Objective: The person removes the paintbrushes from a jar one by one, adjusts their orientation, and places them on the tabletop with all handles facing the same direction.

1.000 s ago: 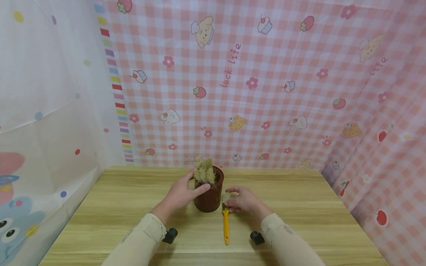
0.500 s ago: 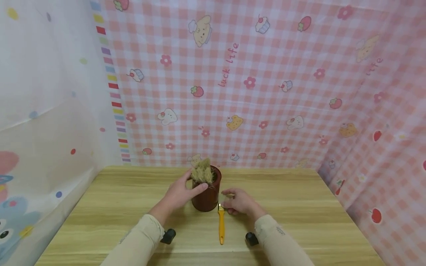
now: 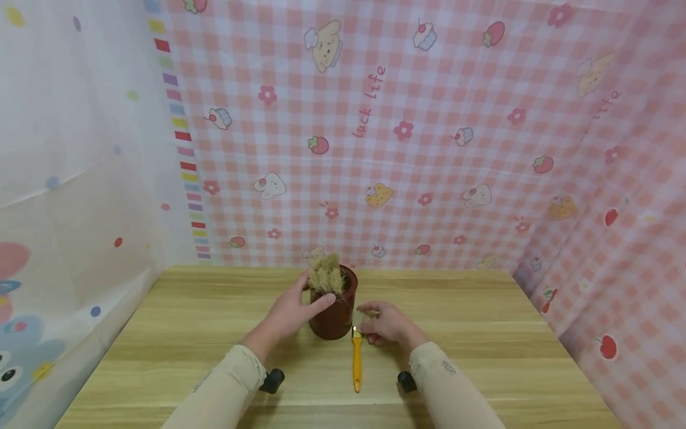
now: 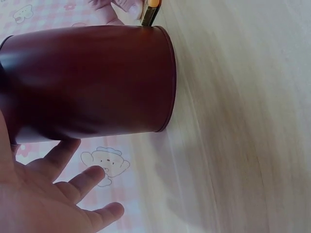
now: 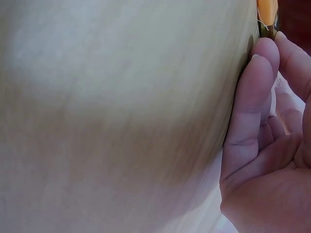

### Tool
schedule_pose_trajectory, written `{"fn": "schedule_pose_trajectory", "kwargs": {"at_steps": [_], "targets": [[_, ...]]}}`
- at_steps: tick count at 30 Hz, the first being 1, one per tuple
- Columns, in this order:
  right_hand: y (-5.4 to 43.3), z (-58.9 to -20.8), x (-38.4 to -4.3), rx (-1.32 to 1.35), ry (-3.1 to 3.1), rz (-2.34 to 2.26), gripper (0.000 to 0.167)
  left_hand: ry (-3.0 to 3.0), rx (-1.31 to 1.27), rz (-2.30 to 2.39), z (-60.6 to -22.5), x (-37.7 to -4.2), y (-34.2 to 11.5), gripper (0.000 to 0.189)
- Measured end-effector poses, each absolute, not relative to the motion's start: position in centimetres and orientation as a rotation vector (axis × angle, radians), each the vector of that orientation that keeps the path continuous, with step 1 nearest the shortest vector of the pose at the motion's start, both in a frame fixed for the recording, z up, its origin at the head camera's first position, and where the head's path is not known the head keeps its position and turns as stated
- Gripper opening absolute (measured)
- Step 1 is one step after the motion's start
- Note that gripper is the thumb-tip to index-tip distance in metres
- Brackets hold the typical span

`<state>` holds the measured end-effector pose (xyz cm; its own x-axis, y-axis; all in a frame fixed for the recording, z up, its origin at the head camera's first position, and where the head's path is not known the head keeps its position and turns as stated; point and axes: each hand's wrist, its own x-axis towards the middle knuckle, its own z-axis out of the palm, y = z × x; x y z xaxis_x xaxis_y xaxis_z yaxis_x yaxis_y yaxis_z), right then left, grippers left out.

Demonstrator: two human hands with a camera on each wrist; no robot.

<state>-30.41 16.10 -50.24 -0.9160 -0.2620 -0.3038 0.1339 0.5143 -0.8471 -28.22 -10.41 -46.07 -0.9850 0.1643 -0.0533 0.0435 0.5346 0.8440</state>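
A dark red-brown cylindrical pot (image 3: 333,316) stands on the table, a tuft of dry, straw-coloured plant (image 3: 327,277) rising from its mouth. My left hand (image 3: 286,313) holds it at the top left, thumb across the near rim and fingers on the far side. In the left wrist view, some left fingers (image 4: 87,184) spread apart from the pot's wall. My right hand (image 3: 390,325) pinches the metal end of a yellow-handled brush (image 3: 356,363) just right of the pot. The brush's bristles are hidden.
The wooden table (image 3: 455,298) stretches out on both sides of the pot. Behind it hangs a pink checked cloth (image 3: 429,161). A dark wrist mount (image 3: 272,381) sits under the left sleeve, another dark mount (image 3: 407,381) by the right.
The brush's top end shifts slightly left toward the pot over the first half second, and its metal part shows more. Both hands stay almost still; the head view shifts a little.
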Motion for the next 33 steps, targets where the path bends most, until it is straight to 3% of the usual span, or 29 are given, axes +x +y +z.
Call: {"fn": "schedule_pose_trajectory", "kwargs": {"at_steps": [16,33], "targets": [[16.26,-50.03,-30.56,-0.112,2.36,-1.329,0.048,2.676,0.255,1.414,-45.92,-28.26,-9.87,0.11],[16.05,-49.97,-30.65,-0.122,2.338,-1.334,0.051,2.569,0.171,1.422,-45.81,-27.96,-10.11,0.12]]}}
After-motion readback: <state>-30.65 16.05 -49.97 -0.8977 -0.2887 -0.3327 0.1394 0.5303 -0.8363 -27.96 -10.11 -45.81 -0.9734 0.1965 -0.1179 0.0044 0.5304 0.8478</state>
